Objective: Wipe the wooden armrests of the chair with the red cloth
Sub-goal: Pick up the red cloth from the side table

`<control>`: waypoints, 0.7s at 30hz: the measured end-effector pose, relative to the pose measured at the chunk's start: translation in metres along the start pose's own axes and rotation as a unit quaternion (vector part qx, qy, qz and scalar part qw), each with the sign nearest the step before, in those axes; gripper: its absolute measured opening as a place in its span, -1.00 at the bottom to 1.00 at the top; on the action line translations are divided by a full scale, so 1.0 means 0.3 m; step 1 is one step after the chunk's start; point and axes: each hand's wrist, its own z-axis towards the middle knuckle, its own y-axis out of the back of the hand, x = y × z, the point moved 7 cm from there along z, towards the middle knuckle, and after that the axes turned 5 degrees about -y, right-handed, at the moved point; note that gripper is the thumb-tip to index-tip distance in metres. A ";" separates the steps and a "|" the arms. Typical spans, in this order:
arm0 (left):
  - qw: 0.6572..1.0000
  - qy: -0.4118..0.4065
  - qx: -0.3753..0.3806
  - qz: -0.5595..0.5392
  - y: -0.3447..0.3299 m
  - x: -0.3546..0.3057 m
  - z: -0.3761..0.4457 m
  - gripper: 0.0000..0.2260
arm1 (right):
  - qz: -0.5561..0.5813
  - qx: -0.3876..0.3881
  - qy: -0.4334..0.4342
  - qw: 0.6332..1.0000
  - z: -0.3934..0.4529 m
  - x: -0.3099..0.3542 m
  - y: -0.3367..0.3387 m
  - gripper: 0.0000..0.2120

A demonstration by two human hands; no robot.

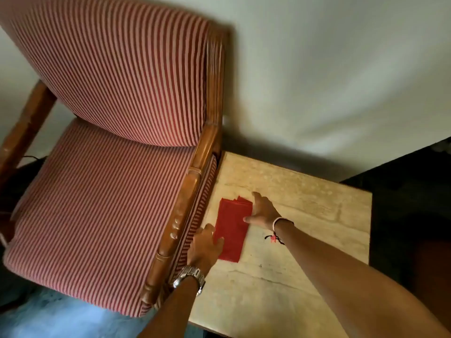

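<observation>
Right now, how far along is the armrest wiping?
Nothing looks wiped yet. The folded red cloth lies flat on the side table, with the left hand and right hand at its edges, not lifting it. Both wooden armrests remain to wipe.

The whole view is softly blurred, so the carving on the near armrest (185, 211) reads only as smears. The far armrest (26, 128) is cut by the left edge, and its front end is out of sight. The left hand (205, 242) covers the lower left corner of the red cloth (231, 230); whether its fingers pinch the cloth cannot be told. The surface (292, 276) runs off the bottom edge, and the dark shape (410, 191) to its right is unreadable
</observation>
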 end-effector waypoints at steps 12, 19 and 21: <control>0.998 0.064 0.006 -0.023 -0.227 0.171 0.185 -0.46 | 0.328 -0.171 -0.189 0.910 0.186 -0.196 -0.227 -0.48; 0.996 0.063 -0.020 -0.061 -0.231 0.204 0.226 -0.53 | 0.329 -0.232 -0.136 0.905 0.220 -0.117 -0.245 -0.80; 0.994 0.065 -0.015 -0.088 -0.228 0.211 0.226 -0.53 | 0.337 -0.235 -0.114 0.905 0.221 -0.107 -0.242 -0.83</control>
